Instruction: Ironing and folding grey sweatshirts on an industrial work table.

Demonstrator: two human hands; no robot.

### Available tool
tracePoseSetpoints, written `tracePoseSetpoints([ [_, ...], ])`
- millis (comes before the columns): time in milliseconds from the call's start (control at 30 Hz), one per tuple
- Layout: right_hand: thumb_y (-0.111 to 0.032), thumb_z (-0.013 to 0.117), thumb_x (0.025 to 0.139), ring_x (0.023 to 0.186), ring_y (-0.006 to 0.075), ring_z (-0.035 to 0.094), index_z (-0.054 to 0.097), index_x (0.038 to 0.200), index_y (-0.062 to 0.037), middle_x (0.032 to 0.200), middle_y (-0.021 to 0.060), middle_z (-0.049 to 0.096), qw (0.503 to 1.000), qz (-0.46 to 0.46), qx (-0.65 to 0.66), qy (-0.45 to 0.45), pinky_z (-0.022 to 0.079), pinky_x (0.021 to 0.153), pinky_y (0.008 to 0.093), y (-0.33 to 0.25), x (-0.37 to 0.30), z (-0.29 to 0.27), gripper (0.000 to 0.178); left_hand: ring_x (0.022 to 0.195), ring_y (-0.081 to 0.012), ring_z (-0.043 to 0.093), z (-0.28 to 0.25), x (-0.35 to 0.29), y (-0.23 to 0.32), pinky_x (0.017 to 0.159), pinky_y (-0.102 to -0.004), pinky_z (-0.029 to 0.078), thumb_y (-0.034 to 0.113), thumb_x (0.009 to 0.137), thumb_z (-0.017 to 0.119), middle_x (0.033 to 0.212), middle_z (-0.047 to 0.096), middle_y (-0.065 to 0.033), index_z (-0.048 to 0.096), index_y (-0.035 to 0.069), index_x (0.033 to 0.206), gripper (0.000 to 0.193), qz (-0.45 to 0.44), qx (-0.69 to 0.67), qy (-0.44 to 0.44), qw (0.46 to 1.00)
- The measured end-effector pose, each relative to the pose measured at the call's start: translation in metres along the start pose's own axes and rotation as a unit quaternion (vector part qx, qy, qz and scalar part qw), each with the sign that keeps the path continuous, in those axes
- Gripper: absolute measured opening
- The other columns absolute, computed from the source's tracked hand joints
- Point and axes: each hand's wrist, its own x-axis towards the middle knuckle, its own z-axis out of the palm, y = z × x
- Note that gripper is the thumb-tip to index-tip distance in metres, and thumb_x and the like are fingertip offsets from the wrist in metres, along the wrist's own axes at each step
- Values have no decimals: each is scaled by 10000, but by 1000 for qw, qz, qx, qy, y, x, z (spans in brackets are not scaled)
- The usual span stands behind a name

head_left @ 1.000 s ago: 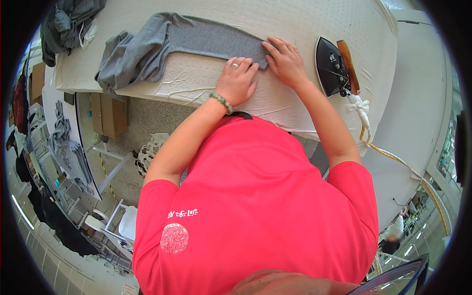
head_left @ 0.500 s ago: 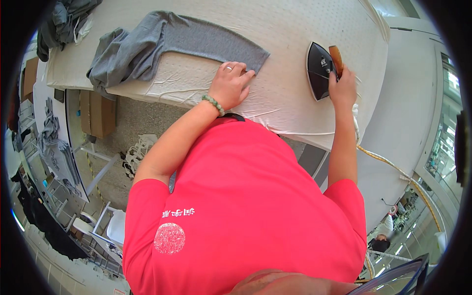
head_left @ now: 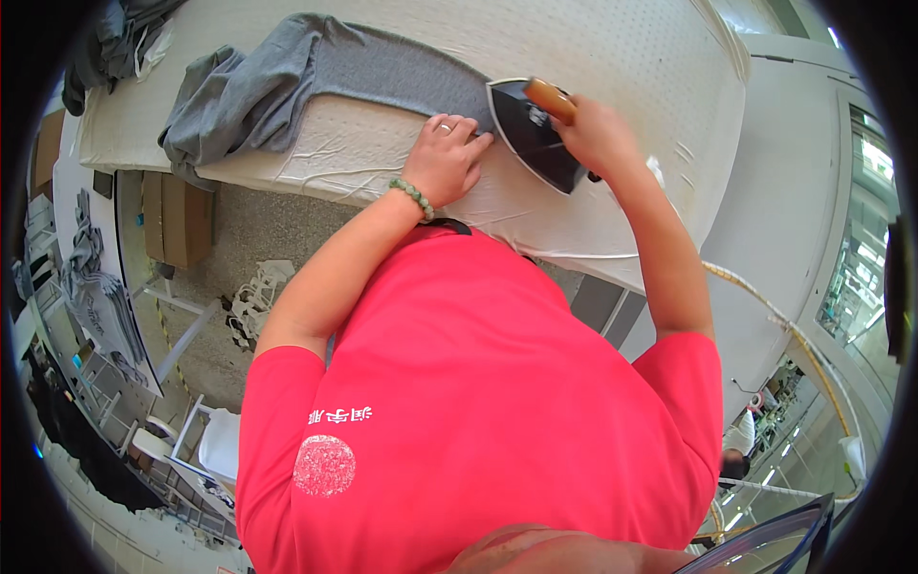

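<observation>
A grey knit garment [head_left: 392,75] lies on the padded white ironing table [head_left: 612,48]. One narrow part, like a sleeve or leg, is spread smooth toward the right; the left portion is bunched in folds. My left hand [head_left: 446,155] rests on the near edge of that narrow part, fingers slightly bent, thumb apart, gripping nothing. In my right hand [head_left: 601,136] is the wooden handle of a black iron [head_left: 532,134]. The iron lies over the garment's right end, which it partly hides, close to my left fingertips.
A hose or cord [head_left: 794,325] runs down the right side from the table. More dark grey garments [head_left: 120,43] lie at the far left. A cardboard box [head_left: 177,220] stands below the table's left edge, and a side table [head_left: 120,316] bears stacked grey pieces.
My right hand has brought the iron left, from bare table cover onto the garment's right end, turning it somewhat. My left hand has stayed nearly in place on the garment.
</observation>
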Motion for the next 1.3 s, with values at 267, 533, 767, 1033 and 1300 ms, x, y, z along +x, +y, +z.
tracePoseSetpoints([
  [267, -381, 669, 980, 960, 452, 705, 692, 1155, -36, 1014, 246, 742, 998, -31, -30, -54, 551, 826, 534, -15, 2, 22, 388, 1143, -268, 613, -7, -1, -32, 1009, -437, 459, 184, 837, 719, 1135, 656, -77, 707, 97, 1104, 281, -1, -40, 29, 999],
  [533, -447, 650, 986, 936, 452, 708, 652, 1167, -43, 977, 237, 747, 995, -37, -40, -86, 553, 801, 540, -73, -19, 37, 443, 1051, -264, 646, -61, -20, -122, 929, -413, 496, 139, 834, 724, 1064, 675, -70, 708, 87, 1034, 207, 7, 34, 59, 998],
  [767, -449, 663, 972, 892, 439, 718, 613, 1047, -1, 901, 225, 747, 992, -65, -29, -103, 562, 782, 535, -167, 18, 38, 457, 1035, -264, 665, -115, -41, -187, 889, -399, 528, 107, 849, 720, 1077, 693, -76, 715, 78, 1043, 197, -10, 87, 42, 995],
  [1033, -359, 684, 943, 842, 441, 726, 596, 1028, 7, 842, 247, 732, 993, -42, 4, -108, 575, 742, 535, -261, 55, 47, 385, 971, -291, 688, -178, -57, -189, 831, -375, 565, 87, 892, 712, 1060, 713, -96, 719, 59, 1067, 177, -102, -86, 31, 991],
  [1300, -316, 695, 929, 869, 447, 728, 607, 1042, 6, 887, 258, 736, 999, 7, 37, -26, 583, 767, 535, -292, 95, 37, 352, 921, -232, 708, -254, -7, -240, 821, -330, 559, 139, 951, 716, 1021, 719, -93, 718, 48, 1112, 185, -213, -169, 109, 956],
])
